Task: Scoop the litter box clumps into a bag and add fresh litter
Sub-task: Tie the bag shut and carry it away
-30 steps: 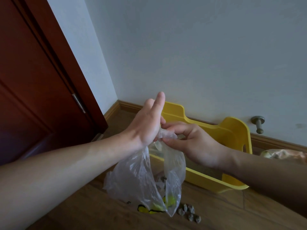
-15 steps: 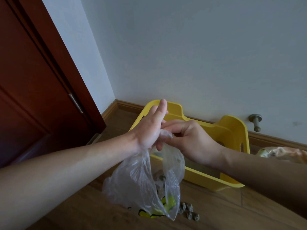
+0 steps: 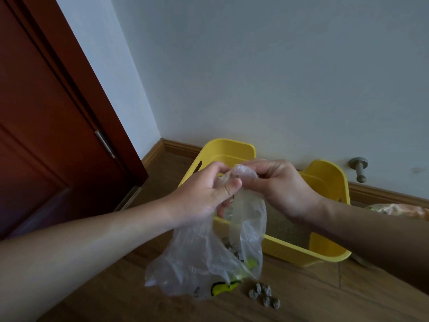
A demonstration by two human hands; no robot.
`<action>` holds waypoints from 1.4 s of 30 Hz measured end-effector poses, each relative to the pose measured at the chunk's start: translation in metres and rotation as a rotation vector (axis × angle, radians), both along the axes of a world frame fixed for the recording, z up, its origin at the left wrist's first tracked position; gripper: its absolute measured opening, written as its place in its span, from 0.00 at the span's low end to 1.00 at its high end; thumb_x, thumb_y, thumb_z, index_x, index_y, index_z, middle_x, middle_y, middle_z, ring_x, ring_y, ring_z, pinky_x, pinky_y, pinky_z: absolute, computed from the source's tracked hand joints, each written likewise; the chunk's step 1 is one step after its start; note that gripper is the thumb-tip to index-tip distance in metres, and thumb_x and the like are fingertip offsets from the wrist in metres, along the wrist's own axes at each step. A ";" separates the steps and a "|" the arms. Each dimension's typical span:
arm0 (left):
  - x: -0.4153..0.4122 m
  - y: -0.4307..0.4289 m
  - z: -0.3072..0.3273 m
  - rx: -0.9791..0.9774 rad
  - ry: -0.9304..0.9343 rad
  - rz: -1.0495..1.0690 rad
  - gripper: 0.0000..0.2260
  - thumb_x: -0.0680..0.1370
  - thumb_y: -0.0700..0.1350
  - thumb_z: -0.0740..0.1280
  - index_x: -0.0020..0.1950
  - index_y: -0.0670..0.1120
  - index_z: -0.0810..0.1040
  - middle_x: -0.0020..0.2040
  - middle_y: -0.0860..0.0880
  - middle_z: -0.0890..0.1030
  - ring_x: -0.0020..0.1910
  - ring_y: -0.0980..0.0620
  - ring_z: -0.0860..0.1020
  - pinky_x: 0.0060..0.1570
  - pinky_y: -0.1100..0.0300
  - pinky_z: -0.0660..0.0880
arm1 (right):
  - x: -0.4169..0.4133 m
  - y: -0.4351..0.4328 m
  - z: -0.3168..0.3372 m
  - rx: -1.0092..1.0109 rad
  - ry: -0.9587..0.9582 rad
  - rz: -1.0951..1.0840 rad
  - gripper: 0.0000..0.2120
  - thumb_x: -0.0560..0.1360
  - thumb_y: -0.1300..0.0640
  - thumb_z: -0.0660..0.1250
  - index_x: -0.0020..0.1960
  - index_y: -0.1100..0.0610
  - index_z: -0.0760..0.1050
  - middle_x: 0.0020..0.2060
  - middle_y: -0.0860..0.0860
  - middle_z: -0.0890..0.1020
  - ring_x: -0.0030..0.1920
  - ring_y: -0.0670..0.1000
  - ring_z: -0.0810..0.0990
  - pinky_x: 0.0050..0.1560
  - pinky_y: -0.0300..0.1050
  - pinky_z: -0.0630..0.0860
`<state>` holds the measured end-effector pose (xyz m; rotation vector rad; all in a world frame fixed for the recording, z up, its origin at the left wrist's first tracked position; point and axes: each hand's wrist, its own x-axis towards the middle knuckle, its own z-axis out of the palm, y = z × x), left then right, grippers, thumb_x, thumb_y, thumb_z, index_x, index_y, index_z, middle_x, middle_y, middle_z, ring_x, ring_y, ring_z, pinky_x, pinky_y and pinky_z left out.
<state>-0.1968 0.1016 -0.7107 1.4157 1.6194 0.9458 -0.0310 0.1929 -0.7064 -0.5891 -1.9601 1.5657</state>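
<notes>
A clear plastic bag (image 3: 199, 259) hangs in front of me with dark clumps and a yellow printed patch near its bottom. My left hand (image 3: 204, 194) is closed on the bag's gathered top from the left. My right hand (image 3: 281, 184) pinches the same twisted top from the right. Behind the bag stands the yellow litter box (image 3: 325, 254) against the wall, with grey litter on its floor. Several grey clumps (image 3: 263, 295) lie loose on the wooden floor just right of the bag's bottom.
A dark red door (image 3: 46, 126) stands at the left with a hinge on its frame. A metal door stop (image 3: 359, 169) sticks out of the baseboard at the right. A crumpled bag (image 3: 399, 210) shows at the right edge, behind my right forearm.
My left hand was open and flat against the bag's top; now its fingers are closed around it. Both hands sit slightly higher and the bag's neck is bunched between them.
</notes>
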 end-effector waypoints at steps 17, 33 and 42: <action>-0.011 -0.011 -0.006 0.272 0.570 0.066 0.12 0.77 0.48 0.59 0.43 0.40 0.74 0.37 0.46 0.75 0.41 0.48 0.73 0.43 0.48 0.69 | -0.004 0.010 -0.007 -0.399 0.037 -0.148 0.11 0.81 0.58 0.61 0.44 0.60 0.79 0.35 0.55 0.83 0.42 0.54 0.81 0.47 0.48 0.78; 0.001 -0.008 -0.007 0.398 0.515 -0.121 0.12 0.82 0.43 0.64 0.65 0.46 0.71 0.38 0.72 0.75 0.32 0.65 0.74 0.31 0.73 0.63 | -0.009 -0.015 -0.005 -0.103 -0.266 0.158 0.07 0.73 0.73 0.59 0.39 0.66 0.71 0.30 0.55 0.68 0.31 0.50 0.67 0.33 0.45 0.67; 0.001 -0.006 -0.014 0.396 0.420 0.006 0.05 0.80 0.48 0.67 0.53 0.52 0.71 0.30 0.55 0.77 0.27 0.57 0.73 0.26 0.53 0.69 | -0.005 -0.014 -0.011 -0.074 -0.186 0.177 0.25 0.82 0.51 0.56 0.48 0.75 0.71 0.33 0.58 0.69 0.33 0.51 0.66 0.36 0.45 0.66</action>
